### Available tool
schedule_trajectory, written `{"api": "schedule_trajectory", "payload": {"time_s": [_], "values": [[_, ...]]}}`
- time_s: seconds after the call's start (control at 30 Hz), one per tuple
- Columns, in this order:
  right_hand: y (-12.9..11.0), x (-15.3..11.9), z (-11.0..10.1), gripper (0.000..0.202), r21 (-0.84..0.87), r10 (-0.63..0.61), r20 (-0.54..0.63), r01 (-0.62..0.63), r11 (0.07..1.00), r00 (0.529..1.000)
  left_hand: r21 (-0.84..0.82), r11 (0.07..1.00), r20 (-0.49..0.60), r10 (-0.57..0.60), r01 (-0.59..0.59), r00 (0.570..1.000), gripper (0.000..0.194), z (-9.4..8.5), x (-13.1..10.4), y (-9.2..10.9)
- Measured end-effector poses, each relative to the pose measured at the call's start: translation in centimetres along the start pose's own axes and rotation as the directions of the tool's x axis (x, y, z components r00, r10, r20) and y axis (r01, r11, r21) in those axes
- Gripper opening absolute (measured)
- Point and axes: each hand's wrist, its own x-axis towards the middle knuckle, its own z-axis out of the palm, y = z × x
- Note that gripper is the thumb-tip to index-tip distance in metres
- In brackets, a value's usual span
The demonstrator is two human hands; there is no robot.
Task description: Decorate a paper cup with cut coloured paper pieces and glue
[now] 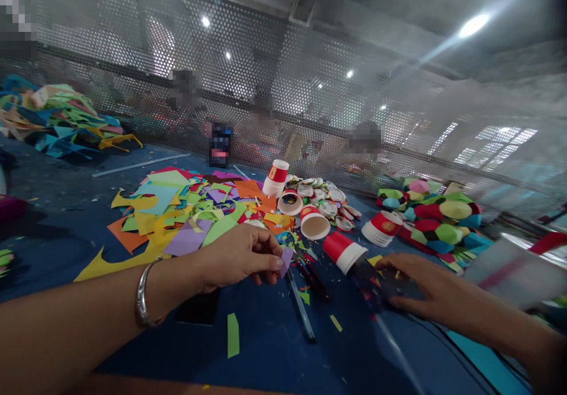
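My left hand (248, 256) pinches a small purple paper piece (286, 261) between thumb and fingertips, above the blue table. My right hand (410, 280) is at the right, palm down and blurred, with its fingers over a dark item (370, 283) that I cannot make out. Beside those fingers lies a red and white paper cup (344, 252) on its side. A pen (302, 309) lies between the hands, near some paper scraps. Behind my left hand spreads a heap of coloured paper pieces (186, 194).
More paper cups (314, 224) and a pile of round pieces (328, 197) are at the centre back. Colourful patchwork balls (443, 218) and a whitish container (516, 274) occupy the right. Offcuts (62, 117) are heaped far left. A perforated screen (283, 88) stands behind the table.
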Motion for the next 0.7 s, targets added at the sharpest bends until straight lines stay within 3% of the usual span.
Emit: {"api": "schedule_trajectory", "payload": {"time_s": [0.07,0.17,0.27,0.33,0.6,0.7], "values": [[-2.7,0.6,-1.0,0.031,0.068,0.055,-0.045,-0.052,0.996,0.997,-0.022,1.0,-0.008,-0.009,0.009,1.0,0.021,0.2,-0.1,0.0],[-8.7,2.2,-1.5,0.023,0.262,0.068,-0.082,-0.045,0.964,0.994,-0.074,0.997,-0.021,-0.006,0.005,1.0,0.023,0.4,-0.2,0.0],[-13.8,4.1,-0.3,0.014,0.471,-0.002,-0.053,0.027,0.882,0.999,-0.15,0.989,-0.04,0.011,-0.017,0.999,0.023,0.6,-0.2,0.2],[-15.7,5.2,0.9,0.011,0.585,-0.024,-0.044,0.045,0.81,0.999,-0.181,0.983,-0.063,0.01,-0.021,0.998,0.023,0.7,-0.1,0.3],[-16.5,7.2,3.7,0.017,0.753,0.054,-0.119,0.054,0.656,0.991,-0.206,0.978,-0.074,0.003,-0.019,0.997,0.017,0.7,0.1,0.0],[-16.2,7.1,4.2,0.02,0.795,0.091,-0.098,0.023,0.607,0.991,-0.11,0.993,-0.051,0.032,-0.037,0.998,0.016,0.1,0.2,0.1]]}}
